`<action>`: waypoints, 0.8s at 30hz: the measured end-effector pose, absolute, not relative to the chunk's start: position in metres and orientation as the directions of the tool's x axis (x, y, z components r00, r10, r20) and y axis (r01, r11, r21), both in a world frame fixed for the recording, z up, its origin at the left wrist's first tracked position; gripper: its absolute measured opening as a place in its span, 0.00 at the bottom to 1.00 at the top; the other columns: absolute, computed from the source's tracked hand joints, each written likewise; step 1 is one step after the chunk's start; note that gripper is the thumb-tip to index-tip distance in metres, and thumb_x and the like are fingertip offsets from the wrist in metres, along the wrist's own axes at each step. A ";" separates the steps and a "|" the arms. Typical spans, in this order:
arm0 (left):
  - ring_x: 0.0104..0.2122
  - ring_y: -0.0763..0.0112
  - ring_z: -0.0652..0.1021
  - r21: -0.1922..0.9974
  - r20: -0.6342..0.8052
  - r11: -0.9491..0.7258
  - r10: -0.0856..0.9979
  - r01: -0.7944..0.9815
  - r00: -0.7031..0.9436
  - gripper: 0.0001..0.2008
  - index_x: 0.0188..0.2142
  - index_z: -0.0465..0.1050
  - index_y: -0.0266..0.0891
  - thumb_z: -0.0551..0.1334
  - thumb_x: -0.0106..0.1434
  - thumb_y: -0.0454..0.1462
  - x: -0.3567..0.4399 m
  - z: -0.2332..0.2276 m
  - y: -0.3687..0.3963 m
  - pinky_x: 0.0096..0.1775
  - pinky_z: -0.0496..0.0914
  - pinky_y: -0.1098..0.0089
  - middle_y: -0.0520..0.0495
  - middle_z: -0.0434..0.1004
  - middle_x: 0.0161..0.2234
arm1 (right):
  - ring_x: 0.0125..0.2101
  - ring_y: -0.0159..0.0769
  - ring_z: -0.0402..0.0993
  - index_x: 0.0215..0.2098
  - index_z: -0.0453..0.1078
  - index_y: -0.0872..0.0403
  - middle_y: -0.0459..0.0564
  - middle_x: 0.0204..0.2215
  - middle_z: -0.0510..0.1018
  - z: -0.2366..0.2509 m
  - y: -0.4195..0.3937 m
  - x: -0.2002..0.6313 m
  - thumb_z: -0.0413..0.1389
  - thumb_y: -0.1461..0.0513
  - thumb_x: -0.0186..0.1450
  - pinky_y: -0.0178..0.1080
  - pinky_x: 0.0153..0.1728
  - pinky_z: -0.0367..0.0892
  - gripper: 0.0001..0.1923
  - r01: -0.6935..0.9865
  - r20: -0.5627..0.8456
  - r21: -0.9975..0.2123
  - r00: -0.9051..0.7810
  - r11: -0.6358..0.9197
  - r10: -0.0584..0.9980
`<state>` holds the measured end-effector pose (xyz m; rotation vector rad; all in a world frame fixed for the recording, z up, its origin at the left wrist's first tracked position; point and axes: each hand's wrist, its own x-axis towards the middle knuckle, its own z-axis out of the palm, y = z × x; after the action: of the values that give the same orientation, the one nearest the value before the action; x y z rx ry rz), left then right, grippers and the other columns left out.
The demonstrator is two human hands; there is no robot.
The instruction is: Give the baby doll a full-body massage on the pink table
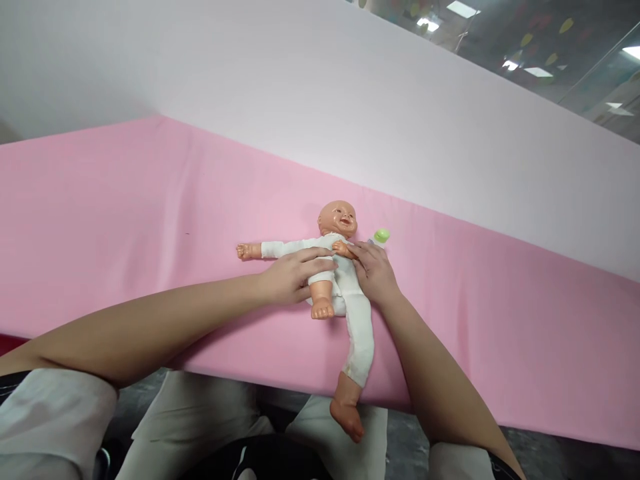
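A baby doll (345, 273) with a hard plastic head and a white cloth body lies face up on the pink cover. Its head points away from me, and one arm stretches out to the left. One leg is bent up over the belly, while the other hangs past the near table edge. My left hand (295, 273) is closed over the bent leg, fingers across the white cloth. At the doll's right side, my right hand (375, 270) is closed on the other arm, close to its small plastic hand. Part of that grip is hidden.
Just beyond my right hand lies a small object with a light green end (381, 235), partly covered by my fingers. A pink cover (500, 320) spreads over the table. Behind it stands a white wall (300, 87) with a glass pane (500, 53) above.
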<state>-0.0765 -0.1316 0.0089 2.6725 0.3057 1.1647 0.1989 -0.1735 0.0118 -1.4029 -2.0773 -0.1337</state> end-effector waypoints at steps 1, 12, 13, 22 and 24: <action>0.59 0.53 0.79 0.242 0.713 -0.967 0.235 0.082 0.660 0.21 0.61 0.71 0.41 0.64 0.70 0.38 -0.077 0.010 -0.133 0.56 0.79 0.54 0.33 0.74 0.62 | 0.59 0.49 0.74 0.63 0.74 0.49 0.54 0.59 0.81 0.012 -0.173 0.201 0.51 0.61 0.74 0.58 0.66 0.65 0.21 0.871 0.540 -0.264 -0.223 0.415 0.812; 0.52 0.56 0.83 -0.002 0.665 -0.977 -0.162 -0.215 0.729 0.16 0.53 0.76 0.40 0.65 0.68 0.43 -0.081 0.030 -0.186 0.53 0.79 0.58 0.36 0.83 0.53 | 0.52 0.45 0.80 0.72 0.55 0.52 0.59 0.59 0.79 0.014 -0.176 0.261 0.54 0.47 0.72 0.46 0.54 0.74 0.35 0.678 0.413 -0.733 0.507 -0.054 0.757; 0.51 0.56 0.83 -0.013 0.655 -0.974 -0.179 -0.225 0.734 0.16 0.52 0.76 0.40 0.65 0.68 0.43 -0.081 0.030 -0.188 0.53 0.79 0.57 0.37 0.83 0.52 | 0.52 0.47 0.81 0.71 0.56 0.54 0.61 0.58 0.80 0.013 -0.174 0.270 0.55 0.47 0.71 0.47 0.55 0.73 0.36 0.660 0.340 -0.734 0.561 -0.161 0.755; 0.53 0.57 0.83 -0.015 0.723 -0.981 -0.145 -0.195 0.675 0.16 0.54 0.75 0.40 0.62 0.71 0.43 -0.083 0.028 -0.183 0.52 0.80 0.60 0.34 0.82 0.53 | 0.50 0.55 0.81 0.67 0.61 0.58 0.63 0.49 0.84 0.007 -0.168 0.295 0.59 0.45 0.67 0.51 0.53 0.72 0.38 0.670 0.153 -0.601 0.632 -0.436 0.759; 0.53 0.56 0.83 -0.008 0.748 -0.991 -0.094 -0.133 0.656 0.16 0.56 0.74 0.38 0.62 0.72 0.41 -0.084 0.027 -0.175 0.51 0.80 0.60 0.33 0.81 0.55 | 0.45 0.50 0.82 0.64 0.62 0.56 0.59 0.45 0.85 0.008 -0.169 0.288 0.61 0.44 0.65 0.49 0.49 0.74 0.37 0.628 0.239 -0.709 0.643 -0.322 0.728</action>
<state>-0.0837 -0.1749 0.0272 2.8158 -0.1929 1.2681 0.2876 -0.1688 0.0080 -2.0453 -1.0550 0.1559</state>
